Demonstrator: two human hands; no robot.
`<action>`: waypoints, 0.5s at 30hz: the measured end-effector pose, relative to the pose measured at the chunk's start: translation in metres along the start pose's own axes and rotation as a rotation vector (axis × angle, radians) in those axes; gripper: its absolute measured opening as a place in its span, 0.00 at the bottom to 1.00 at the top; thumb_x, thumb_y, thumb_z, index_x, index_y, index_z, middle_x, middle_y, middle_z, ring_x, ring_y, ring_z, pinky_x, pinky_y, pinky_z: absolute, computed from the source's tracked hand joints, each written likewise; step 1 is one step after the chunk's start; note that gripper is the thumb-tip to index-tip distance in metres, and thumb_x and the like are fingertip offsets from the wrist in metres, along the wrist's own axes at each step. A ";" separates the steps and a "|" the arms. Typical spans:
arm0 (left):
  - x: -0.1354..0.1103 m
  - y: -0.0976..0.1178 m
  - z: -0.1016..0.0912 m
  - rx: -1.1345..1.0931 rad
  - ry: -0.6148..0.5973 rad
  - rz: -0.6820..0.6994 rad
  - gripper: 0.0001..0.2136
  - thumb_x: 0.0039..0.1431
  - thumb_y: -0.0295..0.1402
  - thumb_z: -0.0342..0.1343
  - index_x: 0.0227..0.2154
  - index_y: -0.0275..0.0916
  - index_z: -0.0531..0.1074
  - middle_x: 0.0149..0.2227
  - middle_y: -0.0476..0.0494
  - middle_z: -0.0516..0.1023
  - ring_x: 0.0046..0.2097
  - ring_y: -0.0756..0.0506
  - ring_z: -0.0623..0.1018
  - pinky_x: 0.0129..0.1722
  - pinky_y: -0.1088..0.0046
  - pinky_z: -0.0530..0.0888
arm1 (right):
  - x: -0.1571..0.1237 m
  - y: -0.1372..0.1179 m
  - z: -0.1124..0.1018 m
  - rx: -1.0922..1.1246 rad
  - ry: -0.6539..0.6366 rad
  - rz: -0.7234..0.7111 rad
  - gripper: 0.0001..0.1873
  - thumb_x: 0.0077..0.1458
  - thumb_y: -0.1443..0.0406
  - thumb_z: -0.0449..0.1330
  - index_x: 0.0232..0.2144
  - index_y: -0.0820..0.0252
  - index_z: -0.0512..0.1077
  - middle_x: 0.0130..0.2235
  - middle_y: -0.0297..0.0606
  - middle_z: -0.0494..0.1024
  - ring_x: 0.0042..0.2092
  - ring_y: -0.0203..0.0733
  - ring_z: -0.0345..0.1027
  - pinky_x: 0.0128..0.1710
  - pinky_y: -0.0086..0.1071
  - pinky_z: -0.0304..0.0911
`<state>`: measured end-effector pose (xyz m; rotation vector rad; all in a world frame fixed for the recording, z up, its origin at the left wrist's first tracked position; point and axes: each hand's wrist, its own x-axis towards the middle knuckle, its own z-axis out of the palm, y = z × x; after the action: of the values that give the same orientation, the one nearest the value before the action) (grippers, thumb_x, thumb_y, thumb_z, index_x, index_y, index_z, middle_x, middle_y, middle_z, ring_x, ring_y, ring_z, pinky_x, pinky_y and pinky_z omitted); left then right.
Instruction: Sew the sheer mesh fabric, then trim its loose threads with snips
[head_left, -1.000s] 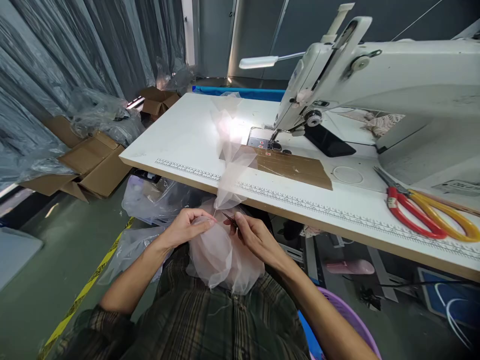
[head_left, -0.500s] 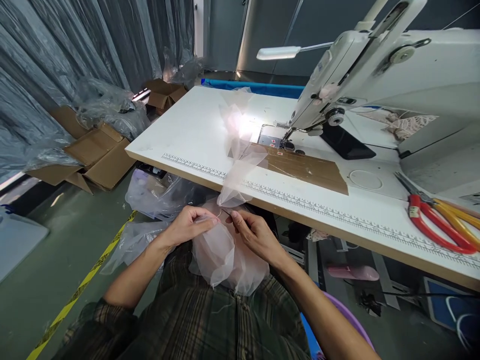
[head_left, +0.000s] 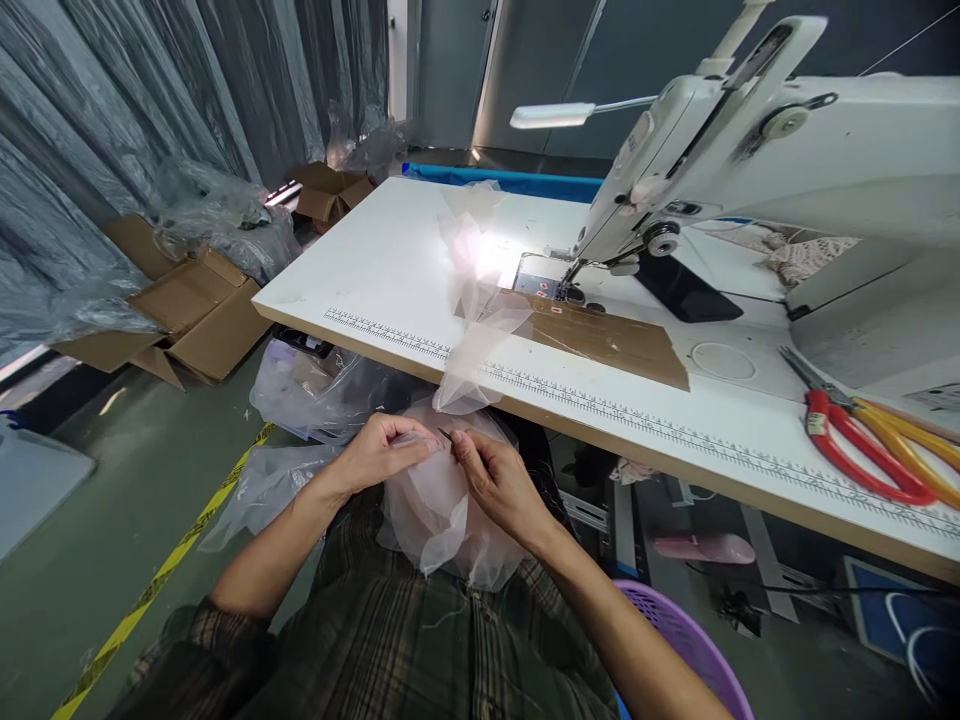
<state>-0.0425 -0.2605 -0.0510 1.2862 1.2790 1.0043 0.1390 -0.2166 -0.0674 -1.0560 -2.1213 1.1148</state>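
In the head view, I am holding both hands close together below the front edge of the worktop. My left hand is pinching the upper part of a pale pink sheer cloth between thumb and fingers. My right hand is pinching a small dark pointed tool, its tip reaching just beside the left fingertips; I cannot tell whether that tip is touching the cloth. The cloth is lying bunched against the front of a dark plaid shirt. A sheer strip is hanging over the worktop's edge and stretching back across it, left of the sewing machine; I cannot tell where it is meeting the bunch. A brown sheet is lying in front of the machine's needle. Red-handled scissors are resting near the worktop's right end, next to a yellow-handled pair. A purple basket is standing below, beyond my right forearm.
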 end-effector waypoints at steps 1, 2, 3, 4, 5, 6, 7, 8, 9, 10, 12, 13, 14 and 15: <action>0.000 0.000 0.000 0.005 0.000 0.000 0.12 0.53 0.39 0.60 0.30 0.32 0.79 0.27 0.46 0.78 0.29 0.50 0.72 0.30 0.76 0.67 | -0.003 -0.001 -0.001 0.011 0.006 0.010 0.25 0.65 0.51 0.43 0.24 0.58 0.65 0.22 0.32 0.64 0.25 0.37 0.58 0.26 0.30 0.53; 0.000 0.001 0.001 0.010 0.000 0.000 0.13 0.54 0.39 0.60 0.30 0.32 0.78 0.27 0.46 0.78 0.29 0.50 0.73 0.30 0.76 0.67 | -0.006 -0.002 -0.002 0.026 0.008 0.012 0.23 0.64 0.51 0.44 0.27 0.58 0.66 0.23 0.32 0.65 0.26 0.37 0.59 0.26 0.30 0.54; 0.001 0.001 0.002 0.018 -0.006 0.004 0.13 0.54 0.40 0.59 0.29 0.32 0.78 0.27 0.46 0.78 0.29 0.49 0.73 0.30 0.76 0.67 | -0.009 -0.003 -0.004 0.043 0.005 0.011 0.21 0.63 0.51 0.46 0.29 0.59 0.67 0.25 0.32 0.66 0.27 0.37 0.60 0.27 0.30 0.55; 0.002 0.001 0.003 0.028 -0.024 0.012 0.14 0.55 0.40 0.59 0.30 0.32 0.78 0.27 0.45 0.79 0.30 0.49 0.74 0.30 0.76 0.68 | -0.013 -0.005 -0.005 0.060 0.000 0.009 0.19 0.62 0.51 0.49 0.32 0.59 0.67 0.26 0.32 0.67 0.28 0.37 0.60 0.28 0.29 0.56; 0.004 0.002 0.004 0.047 -0.052 0.029 0.14 0.56 0.40 0.58 0.31 0.32 0.78 0.28 0.44 0.79 0.30 0.48 0.75 0.30 0.76 0.68 | -0.017 -0.007 -0.006 0.082 -0.003 0.011 0.17 0.60 0.51 0.53 0.33 0.59 0.67 0.27 0.32 0.68 0.28 0.36 0.60 0.28 0.29 0.57; 0.007 0.002 0.006 0.082 -0.076 0.060 0.14 0.57 0.40 0.57 0.32 0.32 0.78 0.30 0.43 0.80 0.32 0.47 0.76 0.31 0.75 0.70 | -0.021 -0.008 -0.008 0.115 -0.005 0.022 0.16 0.58 0.52 0.55 0.33 0.59 0.67 0.27 0.32 0.68 0.28 0.36 0.60 0.28 0.29 0.57; 0.010 0.002 0.009 0.144 -0.076 0.113 0.13 0.58 0.39 0.56 0.33 0.33 0.79 0.32 0.43 0.81 0.33 0.46 0.77 0.33 0.74 0.71 | -0.025 -0.009 -0.009 0.157 -0.002 0.048 0.16 0.56 0.52 0.57 0.32 0.59 0.66 0.26 0.31 0.67 0.28 0.36 0.59 0.27 0.29 0.58; 0.013 0.002 0.012 0.237 -0.039 0.188 0.12 0.59 0.38 0.56 0.35 0.34 0.79 0.34 0.42 0.81 0.36 0.45 0.77 0.37 0.72 0.72 | -0.029 -0.008 -0.011 0.205 0.002 0.085 0.16 0.56 0.53 0.57 0.30 0.59 0.66 0.25 0.31 0.67 0.26 0.35 0.59 0.26 0.28 0.57; 0.016 0.001 0.016 0.356 0.033 0.279 0.12 0.59 0.37 0.56 0.37 0.36 0.79 0.36 0.41 0.81 0.39 0.44 0.77 0.40 0.69 0.72 | -0.034 -0.006 -0.012 0.251 0.007 0.127 0.16 0.56 0.52 0.57 0.28 0.59 0.65 0.23 0.30 0.66 0.25 0.34 0.58 0.24 0.28 0.57; 0.019 0.000 0.020 0.486 0.125 0.374 0.11 0.59 0.37 0.56 0.39 0.37 0.78 0.39 0.40 0.80 0.41 0.43 0.77 0.44 0.65 0.72 | -0.039 -0.002 -0.015 0.289 0.022 0.167 0.17 0.56 0.52 0.57 0.27 0.59 0.64 0.22 0.30 0.65 0.24 0.34 0.57 0.23 0.27 0.56; 0.023 -0.003 0.029 0.701 0.284 0.551 0.11 0.60 0.36 0.56 0.41 0.39 0.78 0.41 0.38 0.79 0.43 0.41 0.76 0.47 0.60 0.70 | -0.049 0.010 -0.020 0.310 0.085 0.227 0.19 0.54 0.50 0.58 0.25 0.58 0.64 0.20 0.28 0.64 0.21 0.33 0.55 0.20 0.27 0.54; 0.023 -0.005 0.033 0.755 0.301 0.623 0.10 0.60 0.35 0.55 0.40 0.39 0.78 0.40 0.37 0.79 0.42 0.41 0.76 0.46 0.59 0.70 | -0.054 0.017 -0.022 0.299 0.126 0.238 0.19 0.53 0.49 0.59 0.25 0.58 0.64 0.20 0.28 0.63 0.21 0.33 0.55 0.20 0.27 0.54; 0.022 -0.007 0.037 0.769 0.264 0.677 0.10 0.61 0.35 0.54 0.39 0.38 0.79 0.39 0.37 0.79 0.41 0.41 0.76 0.46 0.59 0.70 | -0.058 0.024 -0.025 0.279 0.159 0.240 0.19 0.53 0.49 0.59 0.25 0.57 0.65 0.19 0.29 0.63 0.21 0.34 0.55 0.19 0.28 0.55; 0.020 -0.010 0.041 0.759 0.185 0.715 0.11 0.60 0.37 0.55 0.39 0.37 0.78 0.40 0.37 0.79 0.41 0.41 0.77 0.46 0.59 0.70 | -0.062 0.031 -0.028 0.247 0.188 0.232 0.18 0.53 0.49 0.58 0.24 0.57 0.65 0.19 0.30 0.64 0.20 0.35 0.56 0.18 0.29 0.55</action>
<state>-0.0022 -0.2457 -0.0684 2.3942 1.4307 1.1774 0.2062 -0.2441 -0.0839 -1.2552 -1.6984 1.2915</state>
